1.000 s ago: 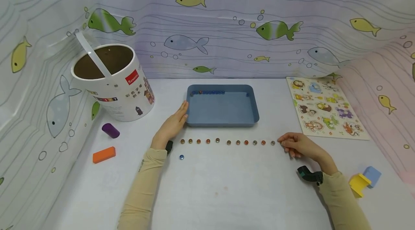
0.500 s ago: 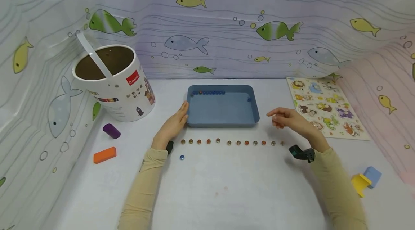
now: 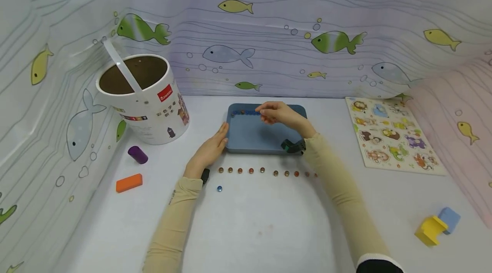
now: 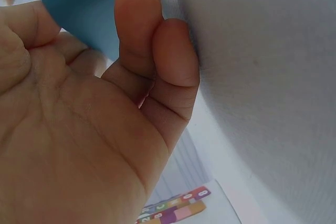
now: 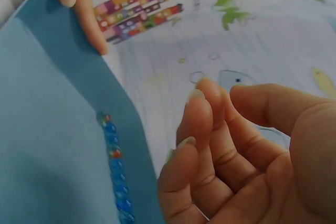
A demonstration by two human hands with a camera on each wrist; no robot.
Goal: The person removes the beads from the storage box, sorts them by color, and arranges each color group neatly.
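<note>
Over the back of the shallow blue-grey tray (image 3: 246, 140) hovers my right hand (image 3: 282, 115), fingers loosely bent. The right wrist view shows nothing between its thumb (image 5: 262, 100) and fingers. A row of mostly blue glass beads (image 3: 244, 113) lies along the tray's back wall; my right hand hides its right end. My left hand (image 3: 207, 149) rests against the tray's left side with extended fingers. On the table in front of the tray runs a line of spaced amber, red and clear beads (image 3: 251, 171), its right end covered by my right sleeve. One blue bead (image 3: 219, 188) sits nearer me.
A white bucket (image 3: 153, 115) with a handle stands at the back left. Near it lie a purple cylinder (image 3: 137, 154) and an orange block (image 3: 129, 183). At right are an animal sticker board (image 3: 396, 136), a yellow block (image 3: 430, 230) and a blue block (image 3: 449, 220).
My right hand has left the right end of the bead line and moved left and back over the tray. My left hand stays at the tray's side. The head view has shifted slightly.
</note>
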